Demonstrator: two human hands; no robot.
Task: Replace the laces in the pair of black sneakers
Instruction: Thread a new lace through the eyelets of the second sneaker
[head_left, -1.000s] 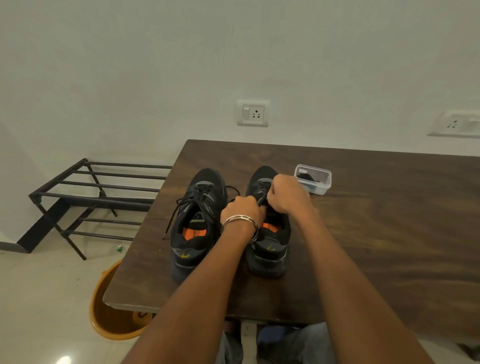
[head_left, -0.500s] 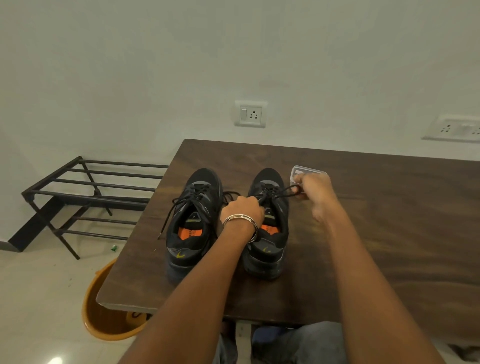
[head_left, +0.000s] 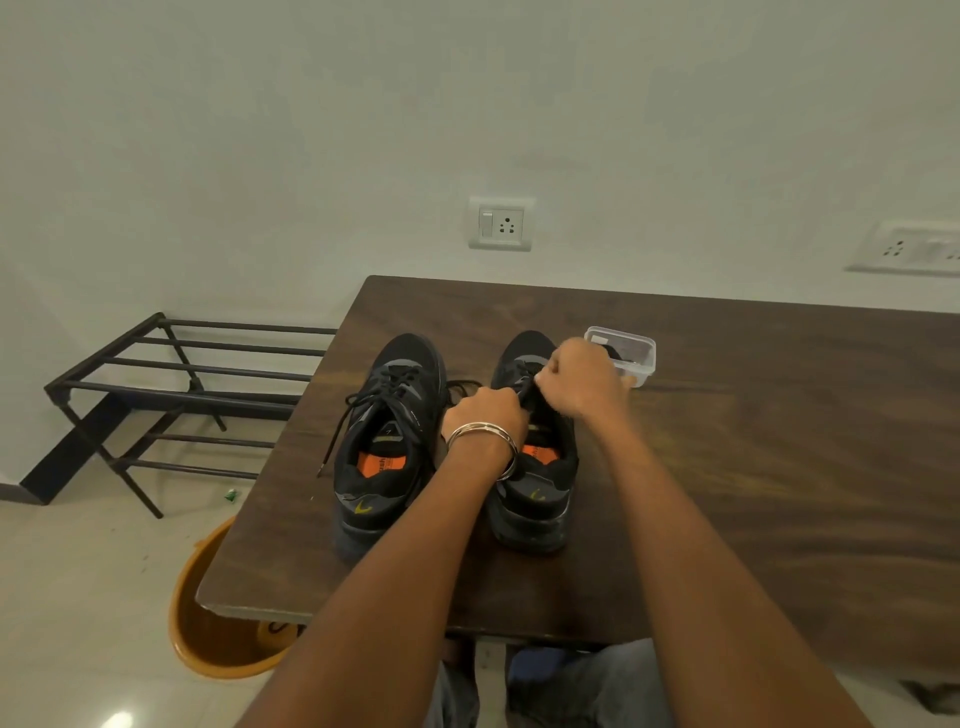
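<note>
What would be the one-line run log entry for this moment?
step: unlacing right sneaker | left hand: grips lace | right hand: pinches lace | left sneaker: laced, ends loose | container: on table

Single head-worn wide-angle view, taken from above the near edge of the table (head_left: 779, 493) and directed forward and down. Both forearms enter from the bottom of the frame and converge on the two sneakers, left (head_left: 387, 441) and right (head_left: 535, 467), which lie close to the camera near frame centre. The wall (head_left: 467, 104) with its socket (head_left: 501, 223) fills the upper half (straight lines bow slightly toward the frame edges). Floor, rack (head_left: 171, 395) and bucket (head_left: 208, 613) occupy the lower left. No second view is supplied, so no region is shared between views.
</note>
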